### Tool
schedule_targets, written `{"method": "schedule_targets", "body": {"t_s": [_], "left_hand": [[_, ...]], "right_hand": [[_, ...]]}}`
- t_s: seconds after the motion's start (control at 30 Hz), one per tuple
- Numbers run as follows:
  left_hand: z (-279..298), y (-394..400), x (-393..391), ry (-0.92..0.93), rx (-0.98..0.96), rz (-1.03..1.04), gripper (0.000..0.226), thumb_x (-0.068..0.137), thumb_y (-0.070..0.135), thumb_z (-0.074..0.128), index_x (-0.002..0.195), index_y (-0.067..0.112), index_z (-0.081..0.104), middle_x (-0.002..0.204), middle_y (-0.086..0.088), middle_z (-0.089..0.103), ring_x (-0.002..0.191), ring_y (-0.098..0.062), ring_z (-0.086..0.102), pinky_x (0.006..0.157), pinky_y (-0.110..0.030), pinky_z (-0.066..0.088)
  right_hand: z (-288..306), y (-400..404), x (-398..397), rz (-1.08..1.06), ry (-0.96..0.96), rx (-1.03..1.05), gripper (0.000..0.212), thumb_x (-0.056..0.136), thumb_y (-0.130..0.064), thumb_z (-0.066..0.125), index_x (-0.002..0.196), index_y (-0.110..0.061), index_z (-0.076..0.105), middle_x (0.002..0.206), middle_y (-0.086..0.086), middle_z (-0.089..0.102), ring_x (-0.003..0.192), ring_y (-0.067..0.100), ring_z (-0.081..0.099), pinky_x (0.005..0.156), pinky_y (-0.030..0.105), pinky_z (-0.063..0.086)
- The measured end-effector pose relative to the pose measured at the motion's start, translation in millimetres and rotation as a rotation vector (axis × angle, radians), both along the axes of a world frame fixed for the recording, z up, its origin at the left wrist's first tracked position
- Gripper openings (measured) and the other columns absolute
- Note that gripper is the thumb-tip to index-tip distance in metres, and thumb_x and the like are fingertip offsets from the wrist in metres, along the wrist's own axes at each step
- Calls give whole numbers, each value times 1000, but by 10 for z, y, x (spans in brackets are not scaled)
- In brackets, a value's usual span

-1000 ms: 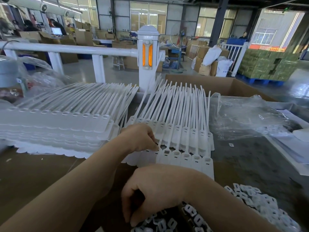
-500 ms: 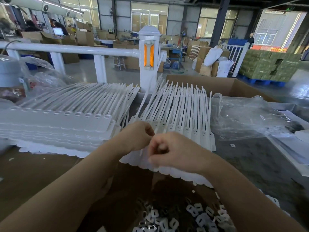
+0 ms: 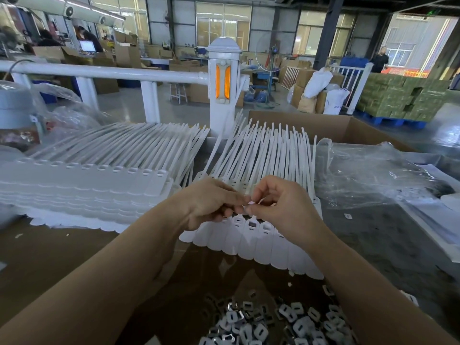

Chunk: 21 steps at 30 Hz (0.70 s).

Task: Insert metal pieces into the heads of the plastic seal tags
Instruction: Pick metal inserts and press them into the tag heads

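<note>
A joined row of white plastic seal tags (image 3: 251, 235) lies in front of me, heads near my fingers, tails fanned toward the railing. My left hand (image 3: 211, 202) and my right hand (image 3: 278, 207) meet fingertip to fingertip just above the tag heads. Between them sits a small pale piece (image 3: 251, 202), pinched by my right fingers; my left fingertips touch it too. Several tag heads below show open rectangular slots. A heap of small metal pieces (image 3: 268, 322) lies close to me at the bottom of the view.
A tall stack of white tag sheets (image 3: 87, 185) sits at the left. Crumpled clear plastic bags (image 3: 373, 175) lie at the right, an open cardboard box (image 3: 323, 125) behind them. A white railing post (image 3: 224, 90) stands beyond the table.
My right hand came up from the metal pieces to meet my left hand over the tag heads. Both hands now pinch together, slightly higher than half a second ago.
</note>
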<state>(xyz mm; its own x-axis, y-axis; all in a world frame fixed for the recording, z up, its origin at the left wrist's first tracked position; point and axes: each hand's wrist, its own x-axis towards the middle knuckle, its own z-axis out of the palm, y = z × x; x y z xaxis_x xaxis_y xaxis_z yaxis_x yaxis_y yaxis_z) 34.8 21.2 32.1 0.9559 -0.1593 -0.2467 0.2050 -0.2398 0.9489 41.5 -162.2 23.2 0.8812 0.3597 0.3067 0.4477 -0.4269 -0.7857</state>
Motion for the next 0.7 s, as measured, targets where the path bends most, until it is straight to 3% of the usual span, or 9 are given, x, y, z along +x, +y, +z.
{"method": "schedule_targets", "body": {"t_s": [0.1, 0.23, 0.37, 0.53, 0.7], "left_hand": [[-10, -10, 0, 16, -11, -33, 14, 85, 20, 74, 73, 12, 75, 69, -2, 64, 53, -7, 49, 53, -18, 40], [-8, -27, 6, -80, 56, 2, 10, 88, 16, 71, 82, 8, 73, 69, -2, 66, 55, -7, 51, 54, -19, 41], [-14, -46, 1, -159, 184, 30, 10, 91, 15, 67, 90, 7, 72, 71, 0, 67, 59, -6, 53, 57, -20, 42], [-16, -82, -9, -211, 268, -1, 8, 93, 19, 66, 88, 14, 71, 68, 9, 65, 57, 1, 56, 53, -10, 41], [-30, -101, -15, -246, 342, -52, 9, 90, 21, 67, 87, 15, 73, 72, 7, 67, 70, -6, 59, 67, -21, 45]], "right_hand": [[-8, 4, 2, 1, -37, -18, 26, 76, -6, 82, 75, -23, 61, 73, -10, 72, 68, 3, 69, 64, 30, 60], [-9, -16, 41, -15, 3, -54, 26, 79, -9, 80, 81, -26, 60, 76, -11, 71, 68, 3, 68, 57, 21, 55], [-15, -55, 76, -94, 118, -9, 16, 89, -12, 68, 88, -27, 63, 85, -5, 71, 60, 3, 60, 55, 21, 51], [16, -33, 61, -83, 141, -17, 7, 92, -25, 67, 85, -28, 68, 76, -6, 69, 60, 0, 61, 57, 19, 49], [16, -19, 51, -86, 175, -72, 7, 89, -24, 70, 84, -21, 71, 75, 1, 69, 59, 7, 59, 58, 23, 49]]}}
